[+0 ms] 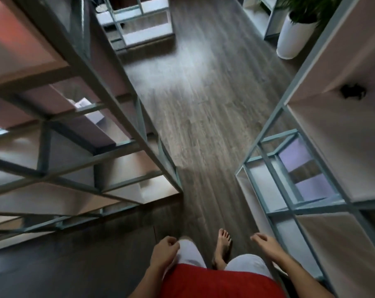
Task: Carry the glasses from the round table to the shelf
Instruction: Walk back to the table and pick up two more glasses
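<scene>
I stand in a narrow aisle between two shelf units and look down at the wooden floor (203,108). My left hand (164,252) hangs by my thigh with its fingers loosely curled and nothing in it. My right hand (266,246) hangs at my other side, fingers bent and empty. No glasses and no round table are in view. A metal-framed shelf unit (109,97) rises on my left. On my right stands another shelf unit (289,179).
A small dark object (352,91) lies on a board of the right shelf. A white planter (294,37) with a green plant stands at the far right. A low white shelf unit (139,29) stands at the far end of the aisle. My bare foot (223,246) is on the floor.
</scene>
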